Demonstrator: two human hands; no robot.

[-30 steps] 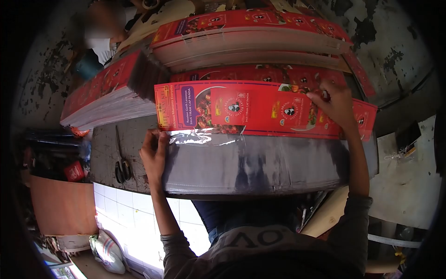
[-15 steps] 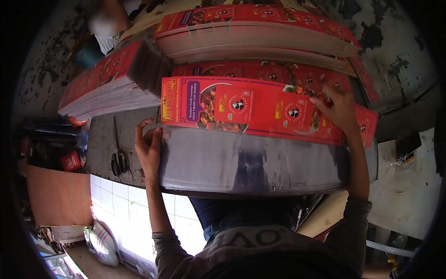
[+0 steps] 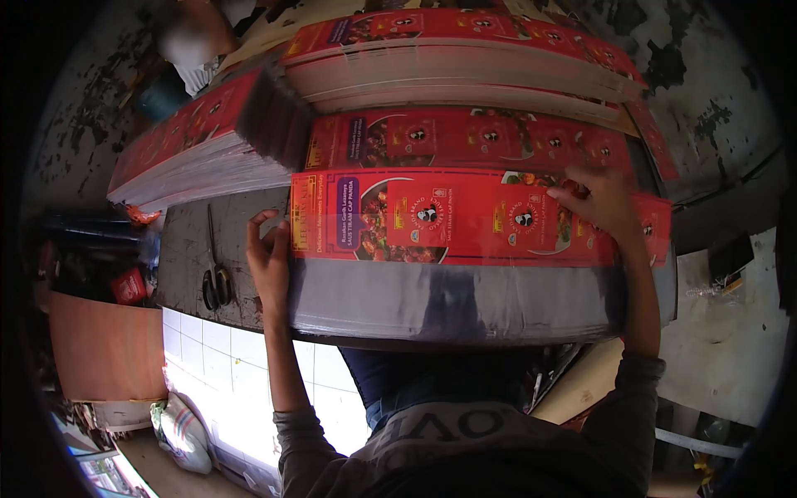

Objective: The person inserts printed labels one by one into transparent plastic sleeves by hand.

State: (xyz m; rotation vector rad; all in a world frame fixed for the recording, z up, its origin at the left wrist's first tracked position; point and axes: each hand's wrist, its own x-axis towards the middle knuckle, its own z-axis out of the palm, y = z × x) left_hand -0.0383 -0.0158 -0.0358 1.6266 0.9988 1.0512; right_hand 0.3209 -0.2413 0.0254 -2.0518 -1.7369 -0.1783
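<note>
A long red printed sheet (image 3: 473,217) lies across the clear plastic stack (image 3: 382,300) in front of me. My right hand (image 3: 591,199) is on the sheet's right part, thumb and fingers closed on something I cannot make out. Beside the sheet's left end is my left hand (image 3: 269,247), its fingers bent and apart, holding nothing. Right behind the sheet, more red printed sheets (image 3: 448,139) lie flat.
Tall stacks of red sheets stand at the back (image 3: 465,70) and at the left (image 3: 187,149). Black-handled scissors (image 3: 217,286) lie on the dark table (image 3: 178,274). Another person (image 3: 195,50) is at the back left.
The red sheet's left part has come down nearer to me and lies flatter, showing more of the sheets behind. My left hand has let go of the sheet's corner, its fingers now apart.
</note>
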